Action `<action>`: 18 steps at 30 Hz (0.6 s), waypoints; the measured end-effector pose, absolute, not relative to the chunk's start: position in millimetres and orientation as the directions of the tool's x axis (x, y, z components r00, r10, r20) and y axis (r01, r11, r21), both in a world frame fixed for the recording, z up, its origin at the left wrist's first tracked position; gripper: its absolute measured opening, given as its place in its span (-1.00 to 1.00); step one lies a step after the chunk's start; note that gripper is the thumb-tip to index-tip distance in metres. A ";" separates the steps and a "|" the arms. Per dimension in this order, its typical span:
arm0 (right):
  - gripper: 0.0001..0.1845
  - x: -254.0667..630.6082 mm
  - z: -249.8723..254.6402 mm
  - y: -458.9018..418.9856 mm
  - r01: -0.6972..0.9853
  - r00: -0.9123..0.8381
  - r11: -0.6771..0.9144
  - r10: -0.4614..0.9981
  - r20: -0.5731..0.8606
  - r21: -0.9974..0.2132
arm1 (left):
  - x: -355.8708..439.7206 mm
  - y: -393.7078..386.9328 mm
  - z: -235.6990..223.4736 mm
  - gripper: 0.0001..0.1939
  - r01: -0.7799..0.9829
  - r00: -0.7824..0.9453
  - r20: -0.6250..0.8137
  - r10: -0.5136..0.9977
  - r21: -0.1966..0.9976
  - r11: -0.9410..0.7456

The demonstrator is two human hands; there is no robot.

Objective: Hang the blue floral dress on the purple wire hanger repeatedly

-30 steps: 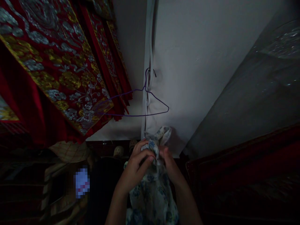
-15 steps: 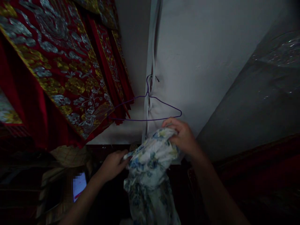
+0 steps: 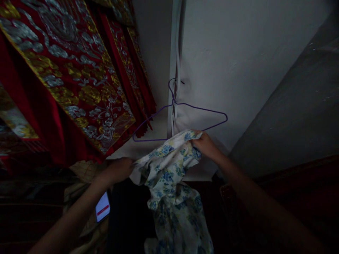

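A white garment with blue and yellow flowers (image 3: 169,176) hangs stretched between my two hands, its lower part dropping into the dark below. My left hand (image 3: 122,169) is closed on one upper corner and slightly blurred. My right hand (image 3: 205,144) grips the opposite upper corner, higher up. Just behind the cloth, a thin purple clothes hanger (image 3: 198,107) hangs by its hook near a corner of the wall. The garment's top edge covers part of the hanger's lower bar.
A red cloth embroidered in gold and silver (image 3: 87,81) hangs at the left. White cords (image 3: 178,53) run down the wall (image 3: 217,60). A lit phone (image 3: 102,207) lies at lower left, and a grey plastic-like sheet (image 3: 296,102) slants along the right.
My hands have moved apart, the left one leftward and up, pulling the bunched garment's top edge taut. The hanger has turned, its right end now higher and further right.
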State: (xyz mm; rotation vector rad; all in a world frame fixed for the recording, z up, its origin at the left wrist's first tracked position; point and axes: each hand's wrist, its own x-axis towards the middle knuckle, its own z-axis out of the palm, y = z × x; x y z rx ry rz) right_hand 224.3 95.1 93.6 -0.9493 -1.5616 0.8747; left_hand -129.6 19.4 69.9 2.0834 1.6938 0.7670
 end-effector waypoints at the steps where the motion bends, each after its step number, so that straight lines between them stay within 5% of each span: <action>1: -0.90 229.3 98.3 87.6 0.148 -0.130 0.420 0.906 0.403 -0.896 | -126.8 24.8 81.1 -0.90 0.782 0.189 0.221 0.957 0.555 -0.283; 7: -0.87 232.7 113.6 64.9 0.162 -0.147 0.434 0.899 0.413 -0.887 | -105.3 45.5 150.9 -0.76 0.748 0.304 0.544 0.782 0.372 -0.549; 14: -0.92 206.4 116.2 50.3 0.103 -0.223 0.394 0.904 0.365 -0.913 | -71.3 66.7 181.4 -0.65 0.702 0.309 0.657 0.688 0.330 -0.631; 18: -0.55 217.3 131.4 36.0 0.087 -0.182 0.442 0.888 0.422 -0.893 | -58.6 79.4 189.9 -0.55 0.694 0.335 0.621 0.708 0.346 -0.632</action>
